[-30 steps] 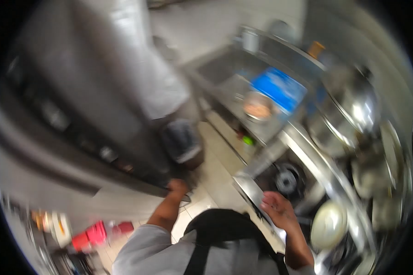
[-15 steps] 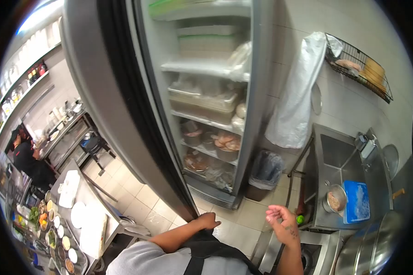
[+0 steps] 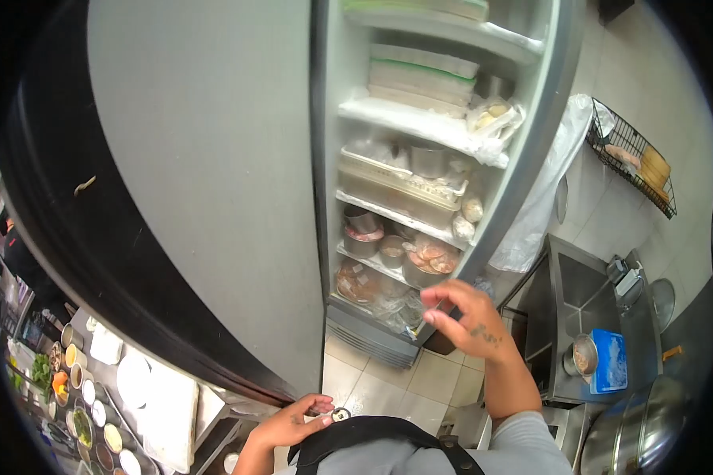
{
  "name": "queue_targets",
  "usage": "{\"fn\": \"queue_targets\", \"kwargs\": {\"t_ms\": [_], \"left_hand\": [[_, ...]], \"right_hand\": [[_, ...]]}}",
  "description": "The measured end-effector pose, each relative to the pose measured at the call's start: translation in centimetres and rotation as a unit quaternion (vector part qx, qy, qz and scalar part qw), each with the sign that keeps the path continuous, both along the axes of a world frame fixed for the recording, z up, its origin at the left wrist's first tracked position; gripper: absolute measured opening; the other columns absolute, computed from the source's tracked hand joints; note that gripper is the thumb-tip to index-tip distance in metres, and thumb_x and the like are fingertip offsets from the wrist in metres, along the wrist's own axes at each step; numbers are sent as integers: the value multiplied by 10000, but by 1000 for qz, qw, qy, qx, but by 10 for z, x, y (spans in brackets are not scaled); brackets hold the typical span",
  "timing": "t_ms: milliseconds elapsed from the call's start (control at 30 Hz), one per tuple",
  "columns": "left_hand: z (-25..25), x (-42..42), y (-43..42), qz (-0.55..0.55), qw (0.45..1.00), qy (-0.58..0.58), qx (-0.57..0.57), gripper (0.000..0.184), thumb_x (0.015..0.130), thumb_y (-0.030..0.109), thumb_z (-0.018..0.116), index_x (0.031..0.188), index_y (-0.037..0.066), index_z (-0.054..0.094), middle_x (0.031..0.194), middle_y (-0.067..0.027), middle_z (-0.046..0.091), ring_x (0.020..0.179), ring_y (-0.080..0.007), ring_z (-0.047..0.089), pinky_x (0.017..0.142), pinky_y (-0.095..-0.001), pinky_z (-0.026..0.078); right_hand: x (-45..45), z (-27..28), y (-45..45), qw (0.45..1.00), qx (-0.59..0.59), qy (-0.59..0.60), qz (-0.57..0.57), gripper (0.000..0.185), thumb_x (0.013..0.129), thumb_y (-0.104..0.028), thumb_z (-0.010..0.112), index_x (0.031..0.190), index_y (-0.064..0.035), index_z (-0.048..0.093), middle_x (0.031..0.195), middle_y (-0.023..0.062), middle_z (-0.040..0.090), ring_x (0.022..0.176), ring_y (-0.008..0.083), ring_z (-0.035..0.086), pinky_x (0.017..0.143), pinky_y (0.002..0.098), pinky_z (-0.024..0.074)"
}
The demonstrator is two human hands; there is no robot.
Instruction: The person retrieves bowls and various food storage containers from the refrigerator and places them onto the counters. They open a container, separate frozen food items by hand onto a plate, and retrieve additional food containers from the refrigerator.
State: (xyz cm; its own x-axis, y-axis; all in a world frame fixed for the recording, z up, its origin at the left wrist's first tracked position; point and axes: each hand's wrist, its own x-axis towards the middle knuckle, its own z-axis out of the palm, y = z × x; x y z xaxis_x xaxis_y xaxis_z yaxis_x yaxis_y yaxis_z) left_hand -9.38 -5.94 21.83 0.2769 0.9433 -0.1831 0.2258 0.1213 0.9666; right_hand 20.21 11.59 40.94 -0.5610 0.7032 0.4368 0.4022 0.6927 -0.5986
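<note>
An upright refrigerator (image 3: 558, 63) stands open before me, its grey door (image 3: 206, 174) swung out to the left. My left hand (image 3: 293, 421) is low by the door's bottom edge, thumb and fingers apart and holding nothing; whether it touches the door I cannot tell. In front of the lower shelves my right hand (image 3: 469, 317) is raised, open, with curved fingers and nothing in it. Nearest to it is a metal pot (image 3: 426, 273) of bagged pinkish food. Higher up sit a clear food tub (image 3: 396, 190), a green-rimmed container (image 3: 421, 79) and a knotted plastic bag (image 3: 495, 119).
At right are a steel sink (image 3: 586, 273), a small pot (image 3: 582, 356) and a blue board or packet (image 3: 610, 360). A wire rack (image 3: 630, 154) hangs on the wall above. At lower left, a worktable holds a white board (image 3: 170, 412) and several ingredient containers. A person in dark clothing is partly visible at far left.
The refrigerator door has swung wider to the left and the view has shifted. My right hand has risen toward the shelves. My left hand has gone from curled at the door edge to open.
</note>
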Motion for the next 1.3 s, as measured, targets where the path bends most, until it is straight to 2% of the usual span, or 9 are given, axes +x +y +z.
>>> {"fn": "queue_targets", "kwargs": {"t_ms": [300,700,767,900,1000,1067,1200,1233,1300], "left_hand": [[17,-88,-23,76,997,-26,-10,461,911,136,644,1285,-54,453,1174,-147,606,1106,-207,561,978,-334,424],[-19,-98,13,322,942,47,-87,417,888,148,654,1248,-18,526,1081,-158,644,985,-219,602,828,-329,498],[0,-85,36,411,877,249,-15,384,892,152,648,1220,-17,541,1042,-171,646,963,-251,611,811,-366,501],[-73,-100,63,439,851,270,105,425,902,203,636,1259,7,515,1047,-184,645,958,-283,617,831,-405,498],[-105,-99,79,459,880,111,-51,567,913,304,609,1338,-28,436,1203,-248,578,1060,-329,577,912,-451,471],[-95,-92,102,545,815,160,112,315,877,128,644,1134,-33,555,1061,-128,645,1018,-219,585,838,-334,455],[-86,-78,118,611,767,164,106,245,864,120,617,1072,-3,580,1017,-99,648,945,-210,574,778,-319,442],[-84,-75,119,610,770,165,92,245,864,120,617,1072,-3,580,1017,-99,648,945,-210,574,778,-319,442],[-81,-71,123,623,759,165,89,252,872,128,605,1097,17,578,1067,-94,633,954,-202,549,758,-316,438]], "right_hand": [[-91,88,161,957,179,116,-199,275,835,-240,707,992,-19,660,786,100,684,730,193,650,702,309,512],[-93,186,404,792,494,-16,-358,403,821,-240,696,1162,-66,568,1118,146,587,1060,331,554,841,456,458],[-96,196,434,753,536,-74,-375,406,821,-241,692,1171,-73,572,1118,133,590,1074,323,549,848,488,443],[-96,211,469,762,495,-155,-388,321,855,-198,620,1145,-65,586,1144,141,590,1093,322,552,870,482,450],[-88,210,496,745,469,-280,-382,313,884,-170,560,1176,-63,584,1155,157,594,1118,342,533,923,468,437],[-99,223,490,759,396,-327,-401,312,912,-144,475,1192,-63,583,1177,178,589,1147,348,523,965,461,424],[-77,214,513,705,550,-313,-321,307,926,-247,471,1121,-41,589,1134,184,594,1153,345,519,972,428,428],[-48,214,579,665,668,-208,-262,330,822,-222,645,1098,-53,581,1052,153,593,1090,332,539,911,424,445],[-77,211,533,738,473,-302,-376,282,889,-117,443,1037,30,633,1133,268,577,1057,402,559,891,487,456]]}}
